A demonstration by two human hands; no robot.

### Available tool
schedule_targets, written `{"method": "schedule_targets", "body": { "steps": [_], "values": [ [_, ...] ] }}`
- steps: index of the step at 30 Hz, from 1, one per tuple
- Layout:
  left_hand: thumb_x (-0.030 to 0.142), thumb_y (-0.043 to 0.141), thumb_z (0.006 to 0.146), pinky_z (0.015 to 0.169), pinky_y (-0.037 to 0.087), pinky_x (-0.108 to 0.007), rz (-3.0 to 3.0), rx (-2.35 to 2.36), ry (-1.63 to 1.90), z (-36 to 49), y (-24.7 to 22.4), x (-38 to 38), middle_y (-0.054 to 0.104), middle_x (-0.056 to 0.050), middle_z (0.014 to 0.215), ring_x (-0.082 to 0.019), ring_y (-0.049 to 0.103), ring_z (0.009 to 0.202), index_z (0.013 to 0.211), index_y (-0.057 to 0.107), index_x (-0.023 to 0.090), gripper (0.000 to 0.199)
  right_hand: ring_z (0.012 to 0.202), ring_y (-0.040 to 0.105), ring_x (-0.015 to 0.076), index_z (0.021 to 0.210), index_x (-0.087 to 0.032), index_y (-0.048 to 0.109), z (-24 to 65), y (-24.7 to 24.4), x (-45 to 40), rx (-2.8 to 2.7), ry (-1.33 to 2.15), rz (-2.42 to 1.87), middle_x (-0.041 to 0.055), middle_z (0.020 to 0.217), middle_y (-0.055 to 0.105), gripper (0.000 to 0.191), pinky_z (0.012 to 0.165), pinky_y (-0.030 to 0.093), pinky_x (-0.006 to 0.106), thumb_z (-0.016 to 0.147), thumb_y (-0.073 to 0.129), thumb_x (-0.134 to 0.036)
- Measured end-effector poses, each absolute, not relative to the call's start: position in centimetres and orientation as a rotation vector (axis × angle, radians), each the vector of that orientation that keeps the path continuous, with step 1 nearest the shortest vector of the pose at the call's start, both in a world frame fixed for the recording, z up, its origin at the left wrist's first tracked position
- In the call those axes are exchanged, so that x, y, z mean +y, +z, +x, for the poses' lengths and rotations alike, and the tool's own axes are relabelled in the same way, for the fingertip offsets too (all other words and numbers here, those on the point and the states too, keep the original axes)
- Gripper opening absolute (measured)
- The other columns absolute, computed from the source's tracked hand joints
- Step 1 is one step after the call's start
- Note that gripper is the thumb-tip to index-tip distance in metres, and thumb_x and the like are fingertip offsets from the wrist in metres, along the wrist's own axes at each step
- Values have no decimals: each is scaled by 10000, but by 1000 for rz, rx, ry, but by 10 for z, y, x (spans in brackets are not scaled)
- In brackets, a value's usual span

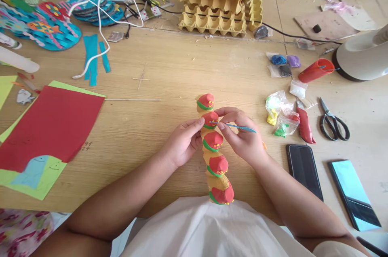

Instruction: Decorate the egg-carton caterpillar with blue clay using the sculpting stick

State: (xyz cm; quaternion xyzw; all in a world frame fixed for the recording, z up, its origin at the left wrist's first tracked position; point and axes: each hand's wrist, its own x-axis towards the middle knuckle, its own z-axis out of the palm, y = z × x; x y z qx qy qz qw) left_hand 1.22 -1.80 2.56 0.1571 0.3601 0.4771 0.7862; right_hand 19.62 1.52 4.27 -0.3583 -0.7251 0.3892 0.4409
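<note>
Left hand [183, 142] pinches the carton strip [214, 141], right hand [245, 136] a blue tool [247, 129], by the near edge of the bench [169, 71]; red paper [54, 123] lies well left, scissors [336, 123] right.

a pale, seamed wooden table [172, 63] spreads wide, softly lit.

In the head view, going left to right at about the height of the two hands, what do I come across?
Red paper, left hand, strip of painted carton cups, right hand, red-handled knife, black-handled scissors.
</note>
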Motion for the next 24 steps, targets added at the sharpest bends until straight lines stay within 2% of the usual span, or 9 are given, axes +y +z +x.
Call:
{"method": "schedule_targets", "body": {
  "steps": [11,21,24],
  "values": [
    [389,799,883,671,584,-183,325,719,1041,11,20,-18,799,-45,906,-122,728,765,979,798,143,264,1088,728,240,914,-250,671,196,42,16,-1814,949,-861,86,1150,754,64,942,586,429,957,705,-216],
    [382,799,881,692,589,-198,313,723,1040,12,22,-17,802,-56,926,-138,743,788,994,794,142,265,1063,730,223,916,-243,688,196,43,17,-1826,922,-849,84,1120,754,84,926,590,404,945,715,-169],
    [391,800,879,663,579,-196,328,727,1035,12,22,-18,792,-52,879,-135,731,757,981,794,132,278,1064,731,225,918,-247,683,196,44,17,-1826,925,-863,81,1122,757,78,926,592,409,953,706,-181]
  ]
}}
